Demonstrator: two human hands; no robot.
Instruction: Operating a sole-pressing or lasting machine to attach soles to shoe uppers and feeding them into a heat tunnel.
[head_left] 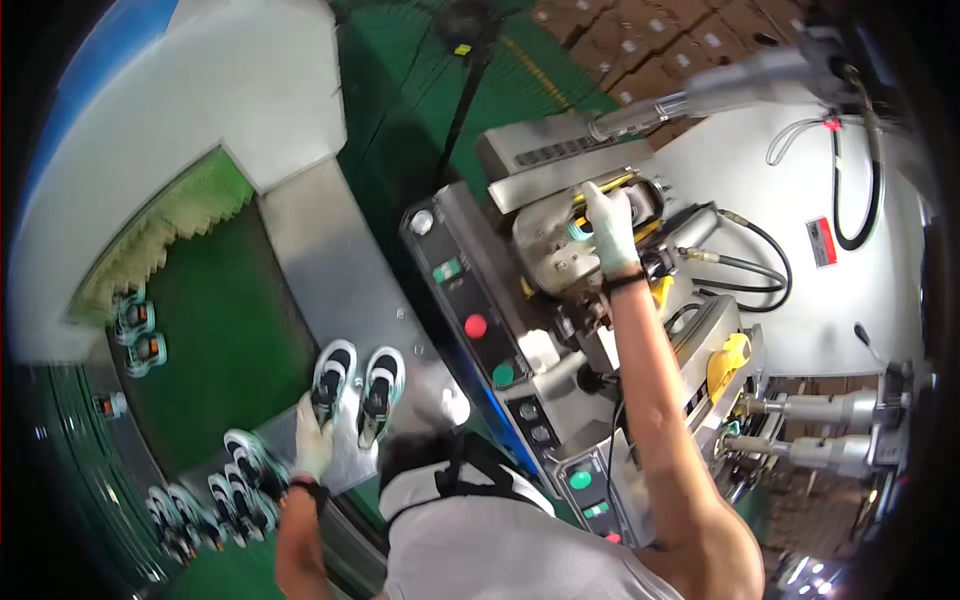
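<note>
My left hand (313, 440), in a pale glove, closes on the heel end of a black, white and light-teal sneaker (334, 372). A matching sneaker (381, 388) stands just to its right on the metal ledge. My right arm stretches far forward, and the gloved right hand (610, 228) is inside the work bay of a grey pressing machine (550, 245). Its fingers are curled over what looks like another sneaker (578, 230), of which a teal and orange part shows; the hand hides most of it.
To the left a green conveyor belt (230, 340) leaves a bristle-curtained tunnel (165, 225), carrying more sneakers (140, 335). Several sneakers (240, 490) are lined up at lower left. A control panel (470, 300) with a red button borders the machine. Hoses (760, 270) and a yellow part (728, 362) are right.
</note>
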